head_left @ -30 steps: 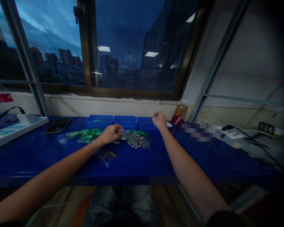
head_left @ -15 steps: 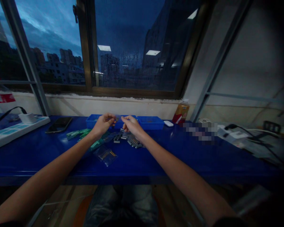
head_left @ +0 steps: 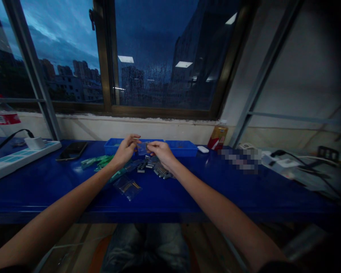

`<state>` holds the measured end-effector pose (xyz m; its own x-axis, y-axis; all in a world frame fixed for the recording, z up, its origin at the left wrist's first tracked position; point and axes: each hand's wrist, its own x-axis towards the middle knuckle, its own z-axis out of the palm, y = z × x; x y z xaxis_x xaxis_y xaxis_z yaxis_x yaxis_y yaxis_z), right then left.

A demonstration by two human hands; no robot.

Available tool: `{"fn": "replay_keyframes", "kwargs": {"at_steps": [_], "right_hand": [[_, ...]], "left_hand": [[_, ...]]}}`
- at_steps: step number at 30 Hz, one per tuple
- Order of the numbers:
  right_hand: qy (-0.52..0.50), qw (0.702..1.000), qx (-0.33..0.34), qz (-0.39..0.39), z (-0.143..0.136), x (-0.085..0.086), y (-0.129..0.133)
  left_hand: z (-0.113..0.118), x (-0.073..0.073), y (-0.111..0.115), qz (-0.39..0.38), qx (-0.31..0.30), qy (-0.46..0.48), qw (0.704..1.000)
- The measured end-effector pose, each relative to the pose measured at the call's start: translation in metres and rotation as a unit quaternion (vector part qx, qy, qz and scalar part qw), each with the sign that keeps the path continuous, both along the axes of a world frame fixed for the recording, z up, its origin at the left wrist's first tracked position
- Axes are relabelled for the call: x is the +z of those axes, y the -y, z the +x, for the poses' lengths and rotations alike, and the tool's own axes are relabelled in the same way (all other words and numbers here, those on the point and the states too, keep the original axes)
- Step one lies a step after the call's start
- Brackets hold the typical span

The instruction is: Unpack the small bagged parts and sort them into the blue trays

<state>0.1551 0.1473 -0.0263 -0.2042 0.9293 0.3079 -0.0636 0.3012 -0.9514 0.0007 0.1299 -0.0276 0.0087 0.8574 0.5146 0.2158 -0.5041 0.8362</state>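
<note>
A small clear plastic bag (head_left: 143, 148) hangs between my two hands above the blue table. Its right edge is pinched by my right hand (head_left: 162, 152). My left hand (head_left: 125, 149) is at the bag's left edge, thumb and bent fingers on it, one finger stretched out above. Whether anything is inside that bag is too blurred to tell. Below my hands lies a pile of small grey metal cylinders (head_left: 161, 172). Nearer to me a flat clear bag with gold-coloured pins (head_left: 129, 187) rests on the table. Green plastic packets (head_left: 100, 162) lie beside my left wrist.
Blue trays (head_left: 182, 148) stand along the back of the table (head_left: 216, 193). At left are a phone (head_left: 72, 150), a white power strip (head_left: 25, 159) and a bottle (head_left: 5, 119). A white case (head_left: 202, 149) and a drink carton (head_left: 217, 137) stand at right, with cables beyond.
The gold-coloured bits at my left fingertips no longer show. A clear bag is now visible stretched between my hands, and one left finger has lifted and straightened.
</note>
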Motion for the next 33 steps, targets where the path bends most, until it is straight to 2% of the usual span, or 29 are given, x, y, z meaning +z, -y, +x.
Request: {"fn": "replay_keyframes", "kwargs": {"at_steps": [2, 4, 10, 14, 18, 22, 27, 33], "right_hand": [[0.036, 0.998, -0.03, 0.044, 0.0, 0.0, 0.0], [0.051, 0.995, -0.034, 0.074, 0.0, -0.001, 0.0], [0.008, 0.999, -0.037, 0.039, -0.001, -0.003, 0.0], [-0.011, 0.999, -0.024, 0.037, -0.002, -0.002, -0.002], [0.012, 0.998, 0.0, 0.055, -0.002, -0.004, -0.004], [0.064, 0.994, -0.005, 0.086, 0.0, -0.005, -0.004], [0.116, 0.986, -0.002, 0.123, 0.003, 0.003, -0.002], [0.112, 0.988, 0.01, 0.103, 0.003, 0.005, 0.005]], "left_hand": [[0.002, 0.003, 0.004, -0.034, 0.002, 0.027, 0.999], [0.003, 0.004, 0.006, -0.054, 0.0, 0.007, 0.999], [0.004, 0.002, 0.005, -0.061, -0.03, -0.016, 0.998], [0.005, -0.001, 0.004, -0.039, -0.056, -0.093, 0.993], [0.003, -0.005, 0.002, -0.025, -0.045, -0.112, 0.992], [0.002, -0.005, 0.002, -0.033, -0.043, -0.125, 0.991], [0.005, 0.001, 0.006, -0.014, -0.04, -0.093, 0.995], [0.002, 0.001, 0.005, -0.029, -0.048, -0.068, 0.996]]}}
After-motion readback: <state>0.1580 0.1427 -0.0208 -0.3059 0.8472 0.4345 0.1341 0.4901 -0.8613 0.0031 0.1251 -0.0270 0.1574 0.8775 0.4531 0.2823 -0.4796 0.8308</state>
